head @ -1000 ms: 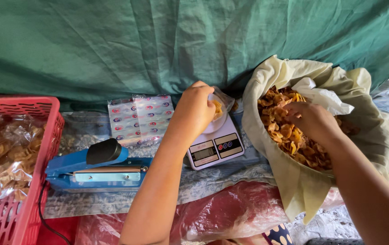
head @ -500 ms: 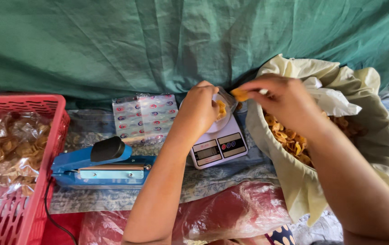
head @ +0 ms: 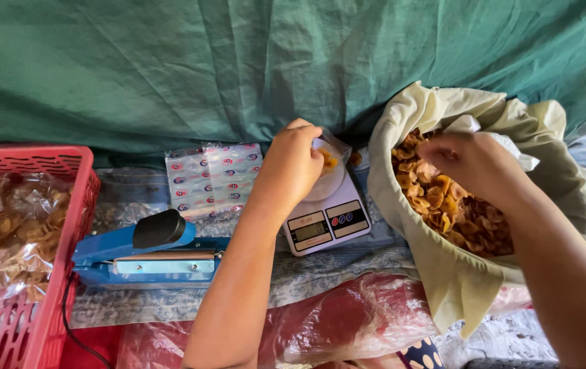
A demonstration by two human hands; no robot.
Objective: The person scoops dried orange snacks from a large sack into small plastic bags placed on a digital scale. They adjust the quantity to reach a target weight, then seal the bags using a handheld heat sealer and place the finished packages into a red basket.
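My left hand point(head: 295, 164) holds open the rim of a small clear plastic bag point(head: 332, 167) that stands on a white digital kitchen scale point(head: 327, 222); a few golden chips lie inside the bag. My right hand point(head: 474, 164) reaches down over the golden-brown chips point(head: 447, 212) in a large cream cloth sack point(head: 457, 280) at the right. Its fingers are curled at the chip pile, and I cannot tell whether they grip any chips.
A blue heat sealer with a black knob point(head: 146, 249) lies left of the scale. Behind it is a stack of printed clear bags point(head: 212, 178). A red plastic basket point(head: 54, 307) with packed chip bags stands at far left. A green tarp point(head: 238, 61) hangs behind.
My right hand carried chips from the sack to the small bag on the scale, then returned to the sack. My left hand stayed on the bag's rim.
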